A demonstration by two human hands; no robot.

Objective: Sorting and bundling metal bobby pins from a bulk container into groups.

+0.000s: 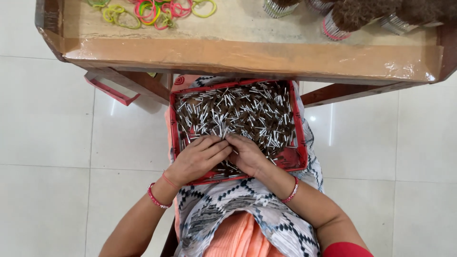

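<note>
Resting curled in a red tray [299,143], both hands [223,154] pinch silver-tipped brown sticks [238,112].

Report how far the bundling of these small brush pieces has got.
Done: several banded bundles lie on the table, near loose rubber bands. In hand: the left hand and right hand gather pieces in the red tray on the lap. Left: the tray's heap of brush pieces.
</note>
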